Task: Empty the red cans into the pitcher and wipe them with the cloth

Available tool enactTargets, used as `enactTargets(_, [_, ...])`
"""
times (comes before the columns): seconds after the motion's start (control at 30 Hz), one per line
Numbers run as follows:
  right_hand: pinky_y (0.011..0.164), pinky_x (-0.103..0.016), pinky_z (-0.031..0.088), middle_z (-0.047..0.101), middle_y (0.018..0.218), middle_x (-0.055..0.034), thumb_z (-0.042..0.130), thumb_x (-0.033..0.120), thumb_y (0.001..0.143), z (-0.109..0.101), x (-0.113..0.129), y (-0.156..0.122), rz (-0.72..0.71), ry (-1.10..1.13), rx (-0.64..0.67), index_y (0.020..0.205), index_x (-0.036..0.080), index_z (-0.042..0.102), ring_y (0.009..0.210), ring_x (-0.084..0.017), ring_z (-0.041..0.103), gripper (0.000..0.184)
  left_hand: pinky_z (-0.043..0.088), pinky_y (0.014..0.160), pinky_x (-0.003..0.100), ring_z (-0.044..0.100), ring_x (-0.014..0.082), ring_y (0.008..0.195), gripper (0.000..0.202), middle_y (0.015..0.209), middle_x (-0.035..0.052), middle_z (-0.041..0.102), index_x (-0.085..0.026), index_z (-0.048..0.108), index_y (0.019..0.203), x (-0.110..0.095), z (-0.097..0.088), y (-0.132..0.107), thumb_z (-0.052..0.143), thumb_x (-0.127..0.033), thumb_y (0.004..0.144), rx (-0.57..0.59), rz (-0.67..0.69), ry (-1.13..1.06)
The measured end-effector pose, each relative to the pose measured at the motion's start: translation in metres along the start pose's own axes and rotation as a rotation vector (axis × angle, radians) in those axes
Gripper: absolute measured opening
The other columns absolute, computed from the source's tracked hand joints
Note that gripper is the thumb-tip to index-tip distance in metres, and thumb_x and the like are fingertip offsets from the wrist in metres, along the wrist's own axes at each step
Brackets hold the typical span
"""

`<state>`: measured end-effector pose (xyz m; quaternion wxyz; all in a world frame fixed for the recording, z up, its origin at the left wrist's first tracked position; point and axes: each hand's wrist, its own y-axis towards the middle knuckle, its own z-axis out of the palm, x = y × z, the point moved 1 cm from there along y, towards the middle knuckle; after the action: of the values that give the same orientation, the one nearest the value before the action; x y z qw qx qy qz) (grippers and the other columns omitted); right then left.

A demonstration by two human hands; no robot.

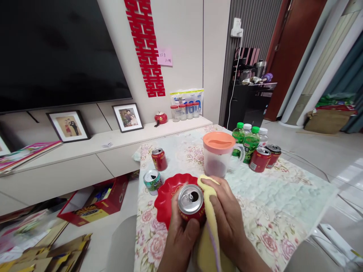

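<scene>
My left hand (181, 238) is wrapped round a red drink can (190, 202), its opened silver top facing me. In my right hand (228, 211) is a yellow cloth (210, 219) with a purple edge, bunched against the can's right side. Behind the can lies a red scalloped plate (163, 204) on the flowered tablecloth. Just left of the plate are an opened green can (152, 182) and another red can (159, 159). Beyond my right hand stands a clear pitcher (217, 162) with an orange lid. Lower parts of the held can are hidden by my fingers.
Green-labelled bottles (251, 143) and two opened cans (260, 159) stand right of the pitcher. Along the wall, a white cabinet (119, 147) bears photo frames (128, 118) and lidded jars (185, 112). On the floor at left sit a red box (95, 202) and flattened cardboard (62, 253).
</scene>
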<state>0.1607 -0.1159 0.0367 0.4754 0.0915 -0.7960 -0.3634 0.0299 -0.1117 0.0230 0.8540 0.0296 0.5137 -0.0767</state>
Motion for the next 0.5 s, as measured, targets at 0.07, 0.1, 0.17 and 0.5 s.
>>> enactTargets(0.07, [0.107, -0.029, 0.049, 0.069, 0.126, -0.0040, 0.040, 0.027, 0.111, 0.003, -0.004, 0.004, 0.069, 0.082, 0.063, 0.129, 0.028, 0.068, 0.123, -0.016, 0.063, 0.033, 0.041, 0.123, 0.050, 0.054, 0.0407, 0.145, 0.087, 0.147, 0.0154, 0.066, -0.024, 0.053, 0.146, 0.004, -0.009, 0.000, 0.086, -0.062, 0.075, 0.051, -0.014, -0.071])
enactTargets(0.1, [0.106, -0.029, 0.050, 0.070, 0.123, -0.0040, 0.040, 0.028, 0.111, 0.005, -0.006, 0.005, 0.095, 0.122, 0.093, 0.125, 0.027, 0.070, 0.120, -0.016, 0.065, 0.034, 0.045, 0.120, 0.051, 0.057, 0.0416, 0.142, 0.086, 0.145, 0.0153, 0.067, -0.025, 0.053, 0.146, 0.005, -0.014, 0.001, 0.087, -0.059, 0.075, 0.070, -0.023, -0.101])
enactTargets(0.17, [0.104, -0.030, 0.052, 0.073, 0.119, -0.0045, 0.039, 0.030, 0.111, 0.011, -0.011, 0.006, 0.135, 0.183, 0.147, 0.121, 0.027, 0.072, 0.115, -0.017, 0.067, 0.034, 0.053, 0.112, 0.052, 0.063, 0.0426, 0.135, 0.084, 0.142, 0.0148, 0.069, -0.028, 0.052, 0.146, 0.005, -0.021, 0.002, 0.089, -0.053, 0.075, 0.081, -0.018, -0.139])
enactTargets(0.5, [0.101, -0.041, 0.054, 0.069, 0.119, -0.0090, 0.036, 0.031, 0.112, 0.035, -0.012, -0.008, 0.173, 0.095, 0.221, 0.124, 0.023, 0.067, 0.112, -0.021, 0.064, 0.035, 0.058, 0.104, 0.046, 0.074, 0.0329, 0.116, 0.096, 0.134, 0.0104, 0.071, -0.036, 0.042, 0.152, -0.015, -0.018, 0.004, 0.092, -0.055, 0.072, -0.121, 0.044, -0.199])
